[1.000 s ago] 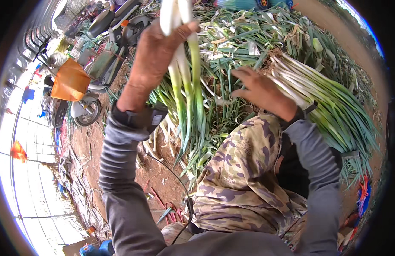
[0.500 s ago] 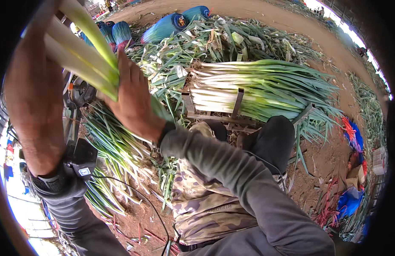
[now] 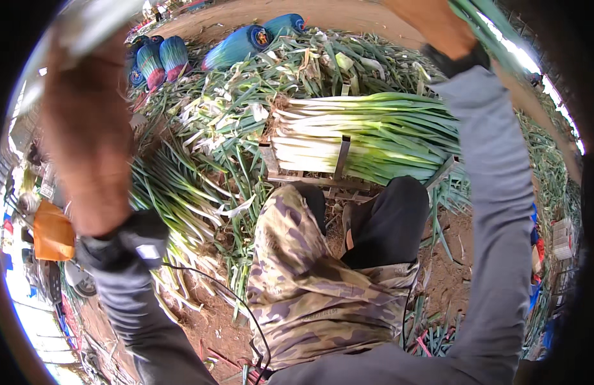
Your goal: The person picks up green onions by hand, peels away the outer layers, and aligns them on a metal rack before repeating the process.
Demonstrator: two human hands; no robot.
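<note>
My left hand is raised at the upper left and blurred, closed around the pale stalks of a leek that smear across the top corner. My right hand reaches the top edge at the right, its fingers cut off by the picture. Long green leaves slant past it; whether it grips them is hidden. In front of my knees a stack of leeks lies sideways in a low metal rack, roots to the left, green tops to the right.
Loose leeks lie on the ground at my left. Behind the rack is a heap of leaf trimmings. Wrapped blue-green bundles sit farther back. An orange object stands at far left. A cable runs from my left wrist.
My right hand has swung from beside the left hand, where the stalks were, to the upper right. My left hand stays raised, slightly shifted. The view has tilted a little.
</note>
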